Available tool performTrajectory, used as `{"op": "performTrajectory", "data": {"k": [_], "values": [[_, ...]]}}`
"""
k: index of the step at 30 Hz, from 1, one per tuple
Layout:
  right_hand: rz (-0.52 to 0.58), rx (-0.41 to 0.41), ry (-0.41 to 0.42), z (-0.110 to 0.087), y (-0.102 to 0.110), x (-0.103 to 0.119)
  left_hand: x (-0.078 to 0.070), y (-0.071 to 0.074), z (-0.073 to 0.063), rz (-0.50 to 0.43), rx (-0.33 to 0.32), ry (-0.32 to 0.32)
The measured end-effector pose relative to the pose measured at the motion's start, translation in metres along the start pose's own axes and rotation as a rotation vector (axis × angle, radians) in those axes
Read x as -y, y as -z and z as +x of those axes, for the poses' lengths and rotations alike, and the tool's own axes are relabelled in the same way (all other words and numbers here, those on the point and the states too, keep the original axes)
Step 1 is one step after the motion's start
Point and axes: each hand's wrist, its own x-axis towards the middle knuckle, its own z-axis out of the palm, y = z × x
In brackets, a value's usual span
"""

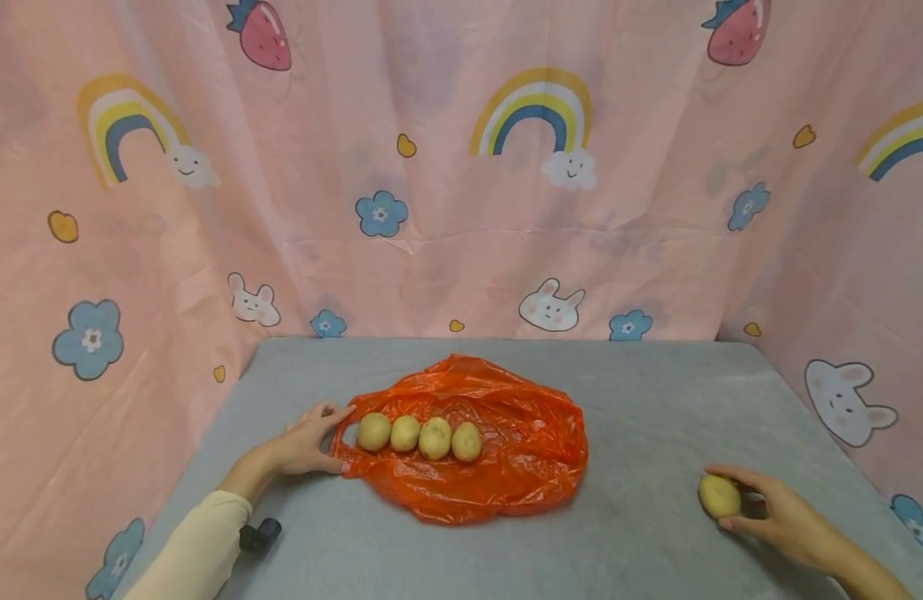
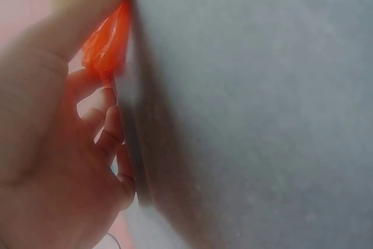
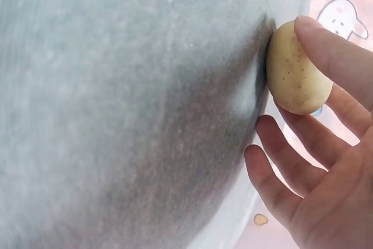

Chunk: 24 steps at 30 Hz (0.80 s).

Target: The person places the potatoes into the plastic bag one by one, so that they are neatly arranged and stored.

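Note:
An orange plastic bag [image 1: 521, 492] lies spread flat on the table, with several potatoes [image 1: 435, 438] in a row along its left half. At the bag's left end is my left hand [image 1: 304, 442], thumb and index finger spread apart and touching its edge on either side of a handle opening. In the left wrist view the thumb [image 2: 76, 18] rests against the orange plastic. Far to the right, my right hand [image 1: 780, 512] grips a single potato [image 1: 720, 497] between thumb and fingers. The right wrist view shows this speckled potato [image 3: 294, 74] at the table surface, the lower fingers extended below it.
The grey table [image 1: 641, 417] has a pink patterned curtain [image 1: 446, 275] behind it and on both sides. A black wrist device [image 1: 259, 536] sits at the left sleeve [image 1: 199, 542]. Bare tabletop separates the bag from my right hand.

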Motion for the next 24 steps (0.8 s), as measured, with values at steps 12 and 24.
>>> {"op": "performTrajectory", "data": {"k": [12, 24], "values": [[-0.043, 0.042, -0.111, 0.001, 0.002, 0.004, 0.0, -0.001, -0.001, -0.009, 0.006, 0.012], [-0.078, 0.0, -0.102, 0.007, 0.005, 0.011, -0.001, 0.001, -0.001, -0.011, 0.003, 0.006]]}}
